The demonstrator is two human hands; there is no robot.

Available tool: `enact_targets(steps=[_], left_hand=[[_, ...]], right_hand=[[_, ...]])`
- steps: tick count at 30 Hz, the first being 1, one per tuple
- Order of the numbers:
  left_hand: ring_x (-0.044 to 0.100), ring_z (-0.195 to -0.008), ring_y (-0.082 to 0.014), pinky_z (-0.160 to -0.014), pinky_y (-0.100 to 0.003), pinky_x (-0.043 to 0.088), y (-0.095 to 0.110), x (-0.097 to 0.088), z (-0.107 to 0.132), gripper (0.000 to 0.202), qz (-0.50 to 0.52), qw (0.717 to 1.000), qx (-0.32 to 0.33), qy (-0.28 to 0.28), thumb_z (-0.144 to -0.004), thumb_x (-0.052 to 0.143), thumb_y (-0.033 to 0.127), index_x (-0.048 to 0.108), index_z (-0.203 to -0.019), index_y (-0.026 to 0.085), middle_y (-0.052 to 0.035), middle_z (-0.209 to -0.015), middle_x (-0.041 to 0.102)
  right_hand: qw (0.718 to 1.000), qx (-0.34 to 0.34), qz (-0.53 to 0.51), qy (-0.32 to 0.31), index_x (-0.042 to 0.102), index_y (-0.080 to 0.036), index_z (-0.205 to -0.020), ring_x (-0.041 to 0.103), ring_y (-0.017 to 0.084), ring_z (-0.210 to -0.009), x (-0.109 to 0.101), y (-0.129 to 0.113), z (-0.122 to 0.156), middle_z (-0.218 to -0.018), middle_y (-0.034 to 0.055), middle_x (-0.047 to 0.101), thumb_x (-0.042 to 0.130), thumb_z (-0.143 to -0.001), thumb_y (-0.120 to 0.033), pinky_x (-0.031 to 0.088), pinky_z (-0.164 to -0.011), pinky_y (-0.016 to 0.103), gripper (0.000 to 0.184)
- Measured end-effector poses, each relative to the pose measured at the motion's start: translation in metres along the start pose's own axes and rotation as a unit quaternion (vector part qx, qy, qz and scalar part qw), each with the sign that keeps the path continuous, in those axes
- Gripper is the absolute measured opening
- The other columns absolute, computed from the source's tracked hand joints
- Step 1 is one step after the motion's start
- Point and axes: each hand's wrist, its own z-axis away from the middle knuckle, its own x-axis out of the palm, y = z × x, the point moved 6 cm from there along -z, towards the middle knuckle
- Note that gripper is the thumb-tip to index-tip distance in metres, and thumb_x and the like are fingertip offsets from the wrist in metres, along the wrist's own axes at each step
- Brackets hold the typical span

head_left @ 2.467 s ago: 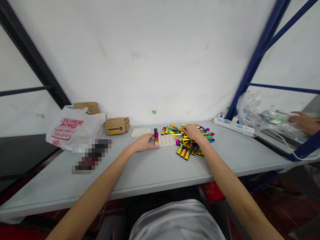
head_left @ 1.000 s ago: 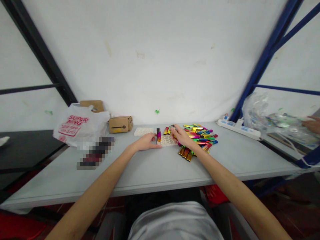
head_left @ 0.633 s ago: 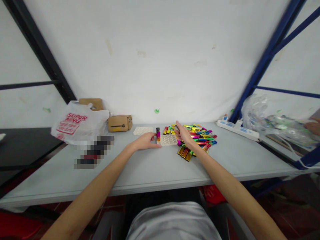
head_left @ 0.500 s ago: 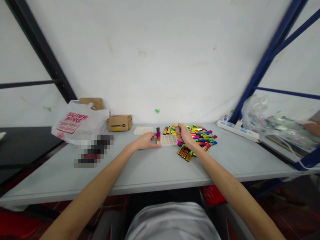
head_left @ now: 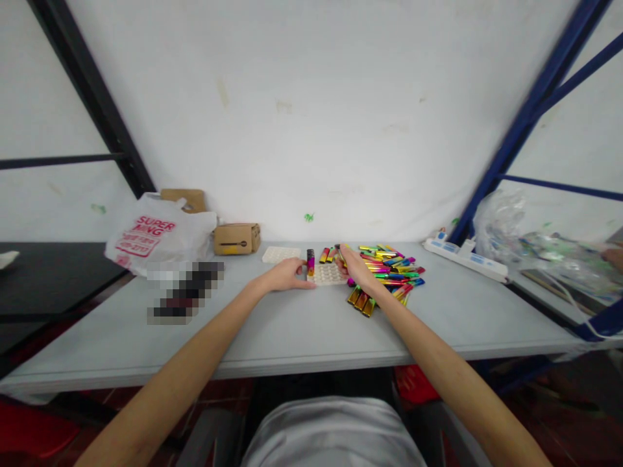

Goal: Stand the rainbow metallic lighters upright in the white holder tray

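A small white tray with rows of holes (head_left: 327, 275) lies on the table in front of me. At its left end stands one upright lighter (head_left: 310, 263), purple and yellow with a dark top. My left hand (head_left: 287, 275) grips that end of the tray, thumb at the near side and fingers behind, close to the standing lighter. Over the tray's right part, my right hand (head_left: 354, 266) is closed on a lighter, mostly covered by the fingers; its dark top (head_left: 337, 246) shows. Beside this hand lies a pile of shiny multicoloured lighters (head_left: 399, 267).
A second white tray (head_left: 280, 253) lies behind my left hand. Further left are a cardboard box (head_left: 237, 239) and a white plastic bag (head_left: 163, 233). A white power strip (head_left: 466, 259) sits at the right. Another person's hand (head_left: 614, 259) shows at the far right edge.
My right hand has moved slightly left, from the edge of the pile to over the tray, with the lighter in it. The left hand stays at the tray's end. The view has shifted slightly.
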Motion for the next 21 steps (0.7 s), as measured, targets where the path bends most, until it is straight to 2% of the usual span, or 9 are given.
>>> enact_targets(steps=[4, 7, 10, 13, 16, 21], left_hand=[[0.053, -0.07, -0.0196, -0.063, -0.029, 0.036, -0.002, -0.001, -0.001, 0.066, 0.011, 1.0, 0.009, -0.002, -0.065, 0.07, 0.075, 0.066, -0.093, 0.015, -0.0028, -0.081, 0.059], [0.053, -0.072, -0.0192, -0.065, -0.028, 0.037, -0.005, -0.002, 0.0, 0.068, 0.033, 0.999, 0.015, -0.009, -0.063, 0.073, 0.073, 0.068, -0.097, 0.014, -0.0026, -0.083, 0.06], [0.054, -0.074, -0.0193, -0.066, -0.028, 0.039, -0.009, -0.002, 0.0, 0.07, 0.051, 0.999, 0.014, -0.012, -0.063, 0.074, 0.072, 0.069, -0.1, 0.013, -0.0023, -0.083, 0.06], [0.053, -0.073, -0.0191, -0.066, -0.028, 0.039, -0.01, -0.001, 0.0, 0.069, 0.049, 0.999, 0.014, -0.012, -0.063, 0.073, 0.072, 0.07, -0.1, 0.014, -0.0022, -0.082, 0.06], [0.053, -0.073, -0.0187, -0.065, -0.027, 0.038, -0.009, -0.002, 0.0, 0.067, 0.045, 0.999, 0.015, -0.013, -0.064, 0.073, 0.072, 0.07, -0.099, 0.015, -0.0018, -0.081, 0.06], [0.052, -0.072, -0.018, -0.064, -0.026, 0.037, -0.005, -0.003, 0.001, 0.063, 0.037, 0.999, 0.018, -0.009, -0.066, 0.073, 0.07, 0.07, -0.098, 0.015, -0.0013, -0.081, 0.06]], right_hand=[[0.999, -0.048, -0.016, -0.019, 0.048, -0.022, -0.075, 0.043, 0.013, -0.058, 0.004, -0.007, 0.005, -0.065, -0.003, 0.044, 0.044, -0.091, -0.072, 0.039, -0.053, 0.024, 0.052], [0.994, -0.1, -0.005, -0.036, 0.059, -0.02, -0.081, 0.051, 0.014, -0.07, 0.005, -0.017, 0.008, -0.075, -0.0002, 0.055, 0.055, -0.09, -0.064, 0.044, -0.066, 0.025, 0.045], [0.992, -0.126, 0.029, -0.013, 0.068, -0.018, -0.086, 0.057, 0.017, -0.083, 0.003, -0.018, 0.007, -0.085, 0.003, 0.064, 0.06, -0.089, -0.059, 0.046, -0.075, 0.027, 0.041], [0.991, -0.112, 0.062, 0.028, 0.071, -0.017, -0.093, 0.057, 0.017, -0.072, 0.0, -0.011, 0.005, -0.077, 0.0023, 0.065, 0.062, -0.088, -0.059, 0.046, -0.069, 0.027, 0.043], [0.991, -0.107, 0.075, 0.039, 0.071, -0.016, -0.099, 0.056, 0.016, -0.061, 0.0, -0.008, 0.006, -0.067, 0.001, 0.064, 0.059, -0.09, -0.06, 0.046, -0.062, 0.027, 0.046], [0.988, -0.131, 0.082, -0.001, 0.071, -0.018, -0.106, 0.065, 0.018, -0.065, 0.006, -0.013, 0.01, -0.08, 0.0057, 0.074, 0.056, -0.094, -0.057, 0.051, -0.066, 0.03, 0.044]])
